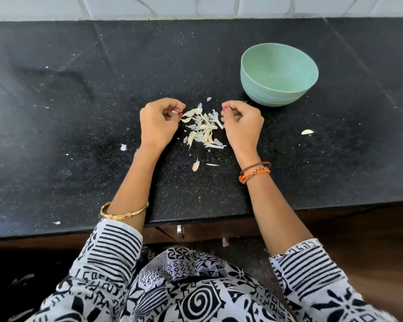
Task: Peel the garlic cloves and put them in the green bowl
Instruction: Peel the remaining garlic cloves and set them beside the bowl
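Fingers (172,110) of both hands curl, contents unclear, flanking pale papery garlic cloves (204,127) near green bowl (277,89).

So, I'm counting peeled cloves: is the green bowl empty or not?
Empty as far as visible: the bowl stands upright and its inside shows only bare green. The near inner wall is hidden by the rim.

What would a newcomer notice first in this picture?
The green bowl stands out on the black counter, at the far right. Nearer, a pile of garlic skins lies between the left hand and right hand, both with curled fingers. One lone clove lies apart at the right.
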Demonstrator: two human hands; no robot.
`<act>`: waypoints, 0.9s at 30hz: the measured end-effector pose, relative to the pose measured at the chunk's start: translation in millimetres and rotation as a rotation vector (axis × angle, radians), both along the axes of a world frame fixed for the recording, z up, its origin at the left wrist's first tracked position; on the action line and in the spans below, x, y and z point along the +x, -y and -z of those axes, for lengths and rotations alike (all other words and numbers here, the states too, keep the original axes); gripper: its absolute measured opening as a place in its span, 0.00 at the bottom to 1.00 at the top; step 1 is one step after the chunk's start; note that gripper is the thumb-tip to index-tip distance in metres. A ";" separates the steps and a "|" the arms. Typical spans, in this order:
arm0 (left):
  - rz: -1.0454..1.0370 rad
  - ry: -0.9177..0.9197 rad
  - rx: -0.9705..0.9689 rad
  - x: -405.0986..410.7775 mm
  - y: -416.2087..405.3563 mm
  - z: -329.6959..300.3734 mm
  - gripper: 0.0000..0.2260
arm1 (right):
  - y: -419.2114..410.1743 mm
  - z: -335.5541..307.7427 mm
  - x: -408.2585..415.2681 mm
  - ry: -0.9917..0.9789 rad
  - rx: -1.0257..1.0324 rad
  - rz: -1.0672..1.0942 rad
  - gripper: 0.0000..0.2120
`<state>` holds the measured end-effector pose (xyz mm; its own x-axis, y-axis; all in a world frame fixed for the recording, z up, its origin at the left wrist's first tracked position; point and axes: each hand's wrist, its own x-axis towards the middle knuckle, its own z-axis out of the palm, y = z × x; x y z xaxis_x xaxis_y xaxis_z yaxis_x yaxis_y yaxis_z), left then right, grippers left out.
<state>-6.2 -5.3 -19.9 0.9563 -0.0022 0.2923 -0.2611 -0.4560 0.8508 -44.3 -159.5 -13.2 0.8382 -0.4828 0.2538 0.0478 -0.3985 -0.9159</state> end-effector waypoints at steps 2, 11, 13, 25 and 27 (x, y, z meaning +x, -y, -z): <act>-0.007 0.011 -0.008 -0.7 0.2 1.7 0.12 | -0.4 -1.0 -2.3 0.013 0.020 0.022 0.08; 0.012 0.092 0.021 1.8 5.6 2.3 0.10 | -5.0 -1.1 0.5 0.020 -0.049 -0.011 0.08; 0.011 0.097 0.003 5.7 6.4 0.9 0.10 | -5.9 -1.0 1.4 0.020 -0.067 -0.026 0.08; 0.066 0.106 0.014 8.9 7.9 0.6 0.10 | -7.8 -1.4 -1.1 0.004 -0.105 -0.034 0.07; 0.070 0.093 -0.034 9.0 6.4 -1.6 0.11 | -7.9 0.0 -0.2 0.001 -0.131 -0.048 0.08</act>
